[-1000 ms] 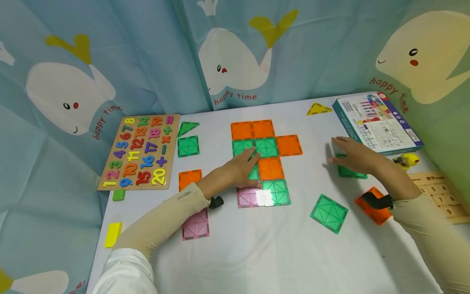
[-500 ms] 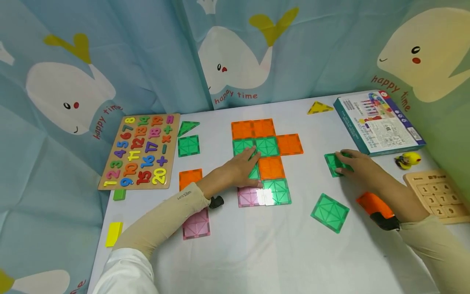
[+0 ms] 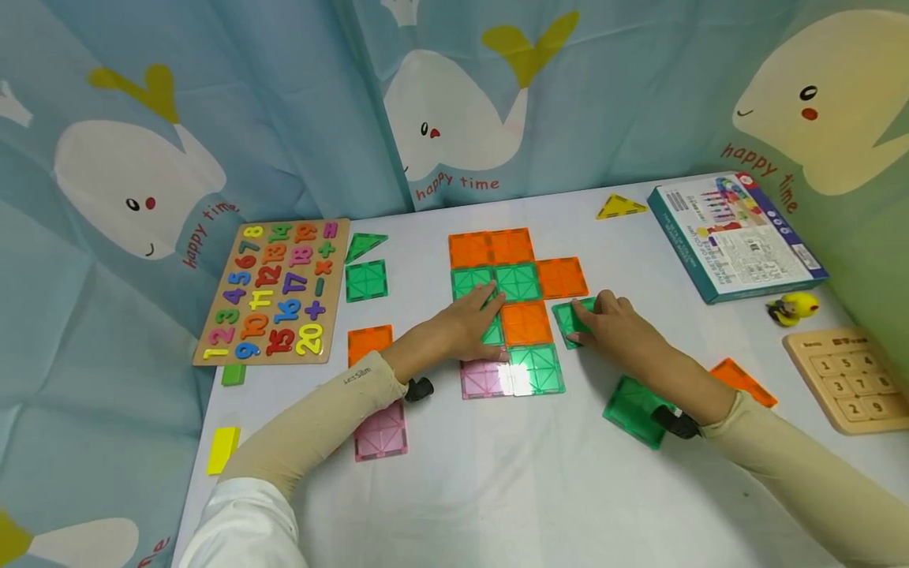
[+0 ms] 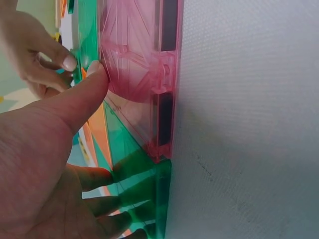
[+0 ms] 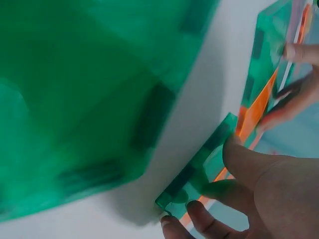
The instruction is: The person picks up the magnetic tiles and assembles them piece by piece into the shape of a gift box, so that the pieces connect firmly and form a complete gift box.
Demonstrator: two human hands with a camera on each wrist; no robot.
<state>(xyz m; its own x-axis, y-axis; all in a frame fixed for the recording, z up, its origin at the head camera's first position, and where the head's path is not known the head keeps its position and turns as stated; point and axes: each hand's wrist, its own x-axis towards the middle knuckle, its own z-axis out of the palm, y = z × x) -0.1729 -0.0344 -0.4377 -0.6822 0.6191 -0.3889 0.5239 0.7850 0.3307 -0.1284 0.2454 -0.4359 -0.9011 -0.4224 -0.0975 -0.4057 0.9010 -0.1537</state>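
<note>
In the head view my left hand [image 3: 467, 325] lies with spread fingers over a flat block of joined green, orange and pink magnetic tiles. Its thumb reaches the border of the pink tile [image 4: 132, 45] in the left wrist view, and the other fingers rest on green. My right hand [image 3: 625, 331] pinches a square green magnetic tile [image 3: 566, 322] by its edges, just right of the block's orange tile [image 3: 525, 323]; a small gap shows between them. Beneath the right wrist lies another green tile [image 3: 632, 410], partly covered, which looms large in the right wrist view.
A number board [image 3: 273, 292] lies far left, with green and pink tiles beside it. At the right are a box [image 3: 738, 237], a yellow toy figure [image 3: 791, 308], a wooden number puzzle [image 3: 848, 379] and an orange tile [image 3: 742, 380]. A yellow triangle [image 3: 621, 207] lies at the back.
My right hand came down on the green tile near the box, took hold of it and brought it left, close to the tile block. The left hand has stayed in place.
</note>
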